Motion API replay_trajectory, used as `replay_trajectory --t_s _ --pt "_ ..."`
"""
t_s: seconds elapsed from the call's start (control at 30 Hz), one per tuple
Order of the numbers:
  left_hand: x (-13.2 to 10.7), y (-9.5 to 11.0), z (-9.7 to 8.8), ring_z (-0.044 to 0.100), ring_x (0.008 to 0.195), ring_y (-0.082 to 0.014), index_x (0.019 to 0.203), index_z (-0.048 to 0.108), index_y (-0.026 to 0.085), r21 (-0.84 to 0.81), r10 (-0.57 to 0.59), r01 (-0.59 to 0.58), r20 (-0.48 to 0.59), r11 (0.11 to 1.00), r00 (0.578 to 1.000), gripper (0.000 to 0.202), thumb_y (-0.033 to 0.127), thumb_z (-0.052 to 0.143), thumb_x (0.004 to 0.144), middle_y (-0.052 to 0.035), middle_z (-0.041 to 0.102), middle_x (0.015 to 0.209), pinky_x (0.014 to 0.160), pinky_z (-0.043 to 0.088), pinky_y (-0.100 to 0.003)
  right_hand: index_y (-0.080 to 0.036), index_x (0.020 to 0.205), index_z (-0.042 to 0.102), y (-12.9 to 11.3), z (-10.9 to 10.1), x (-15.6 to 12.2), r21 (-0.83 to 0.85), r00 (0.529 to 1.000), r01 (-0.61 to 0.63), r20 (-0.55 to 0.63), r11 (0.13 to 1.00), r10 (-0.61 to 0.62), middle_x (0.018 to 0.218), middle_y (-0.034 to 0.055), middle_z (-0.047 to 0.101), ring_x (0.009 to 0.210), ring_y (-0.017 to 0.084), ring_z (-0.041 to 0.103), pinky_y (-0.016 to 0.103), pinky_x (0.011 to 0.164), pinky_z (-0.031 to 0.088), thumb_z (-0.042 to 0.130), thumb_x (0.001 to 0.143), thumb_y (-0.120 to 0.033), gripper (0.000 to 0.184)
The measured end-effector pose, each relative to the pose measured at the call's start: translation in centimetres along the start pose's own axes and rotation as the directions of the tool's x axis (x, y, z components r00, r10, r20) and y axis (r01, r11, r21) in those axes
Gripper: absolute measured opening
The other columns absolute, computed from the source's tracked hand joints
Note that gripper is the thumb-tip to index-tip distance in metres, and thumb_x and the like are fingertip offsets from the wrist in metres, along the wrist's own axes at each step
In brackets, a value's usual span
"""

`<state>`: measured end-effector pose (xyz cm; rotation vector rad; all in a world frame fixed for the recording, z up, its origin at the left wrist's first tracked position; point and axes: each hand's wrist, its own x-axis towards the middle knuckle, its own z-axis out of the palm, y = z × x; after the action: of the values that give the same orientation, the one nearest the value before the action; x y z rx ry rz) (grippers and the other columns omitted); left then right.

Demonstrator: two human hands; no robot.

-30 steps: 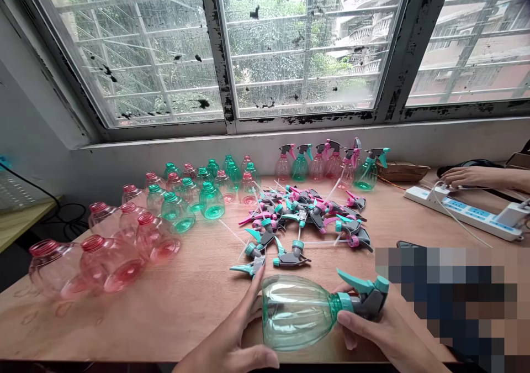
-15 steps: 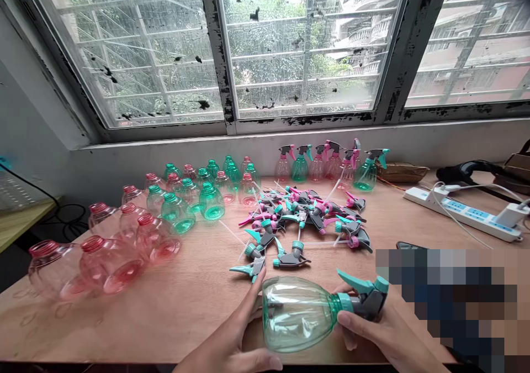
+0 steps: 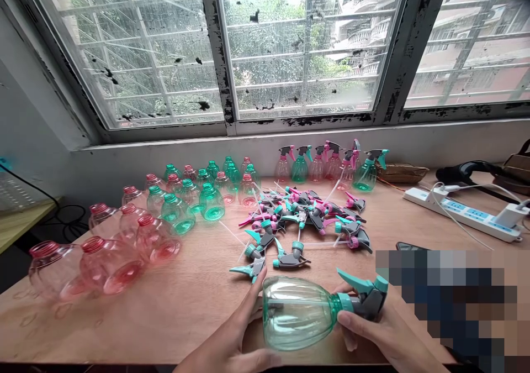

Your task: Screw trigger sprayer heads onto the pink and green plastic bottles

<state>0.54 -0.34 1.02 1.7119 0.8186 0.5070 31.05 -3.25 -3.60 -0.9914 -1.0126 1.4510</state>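
Observation:
A clear green spray bottle point(image 3: 296, 315) lies sideways in the air above the near edge of the table, its teal and grey trigger head point(image 3: 364, 298) pointing right. My left hand point(image 3: 240, 329) is around the base end, thumb below and index finger above, other fingers partly hidden behind the bottle. My right hand point(image 3: 372, 326) pinches the teal collar at the neck between thumb and fingers. Just beyond the bottle lie loose trigger heads, the nearest being a teal and grey one point(image 3: 292, 257), in a pile point(image 3: 306, 210) of pink, teal and grey ones with thin tubes.
Several open pink bottles point(image 3: 110, 265) and green bottles point(image 3: 212, 201) stand at the left. By the wall stand several bottles with trigger heads point(image 3: 300, 166). A white power strip point(image 3: 464, 213) with cables and a phone point(image 3: 409, 246) are at the right; a blurred patch covers the lower right.
The bottle's body appears turned slightly about its length, as the reflections on it have shifted. Both hands stay in nearly the same place.

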Motion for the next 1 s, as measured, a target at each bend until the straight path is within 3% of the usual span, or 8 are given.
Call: replay_trajectory --t_s 0.2,0.4,0.53,0.77,1.0 --pt "0.1 0.0 -0.3 0.01 0.165 -0.0351 0.167 0.002 0.041 -0.04 -0.007 0.008 0.01 0.999 1.0 0.11 0.033 0.079 0.089 0.0032 0.008 0.18 0.134 0.007 -0.053 -0.018 0.099 0.074 -0.4 0.2 -0.1 -0.017 1.0 -0.016 0.001 1.0 0.016 0.056 -0.0033 0.072 0.052 0.016 0.065 0.029 0.055 0.052 0.092 0.076 -0.054 0.046" --pt "0.1 -0.5 -0.3 0.011 0.165 -0.0317 0.167 0.0 0.043 0.004 -0.02 0.02 0.007 1.0 1.0 0.109 0.02 0.074 0.09 0.005 -0.001 0.18 0.134 0.013 -0.049 -0.019 0.1 0.07 -0.6 0.2 -0.1 -0.047 1.0 0.0 -0.004 0.999 0.0 0.056 -0.0035 0.073 0.052 0.016 0.065 0.029 0.056 0.052 0.09 0.078 -0.055 0.047" --pt "0.1 -0.7 -0.2 0.008 0.166 -0.0298 0.165 -0.005 0.047 0.028 0.006 -0.006 0.01 1.0 1.0 0.108 0.019 0.071 0.093 0.0067 -0.002 0.18 0.134 0.009 -0.051 -0.018 0.101 0.07 -0.7 0.2 -0.1 -0.064 1.0 0.003 -0.001 0.998 -0.003 0.056 -0.0033 0.073 0.053 0.016 0.065 0.03 0.056 0.054 0.089 0.079 -0.055 0.047" --pt "0.0 0.5 0.2 -0.002 0.165 -0.0289 0.168 -0.002 0.038 -0.021 -0.045 0.045 -0.02 0.999 0.999 0.107 0.016 0.069 0.092 0.0044 -0.001 0.18 0.135 0.01 -0.046 -0.02 0.091 0.066 -0.7 0.4 -0.1 -0.045 1.0 -0.006 0.004 0.999 0.007 0.053 -0.0033 0.072 0.05 0.016 0.063 0.031 0.054 0.054 0.087 0.08 -0.057 0.044" --pt "-0.2 0.4 -0.1 0.009 0.165 -0.0347 0.168 0.0 0.037 0.067 -0.032 0.032 -0.003 0.997 0.999 0.108 0.025 0.075 0.091 0.0025 0.0 0.18 0.134 0.007 -0.052 -0.02 0.094 0.067 -1.0 0.4 -0.1 -0.045 1.0 -0.01 0.014 0.999 0.011 0.054 -0.0042 0.071 0.05 0.015 0.064 0.029 0.054 0.053 0.087 0.08 -0.058 0.045"
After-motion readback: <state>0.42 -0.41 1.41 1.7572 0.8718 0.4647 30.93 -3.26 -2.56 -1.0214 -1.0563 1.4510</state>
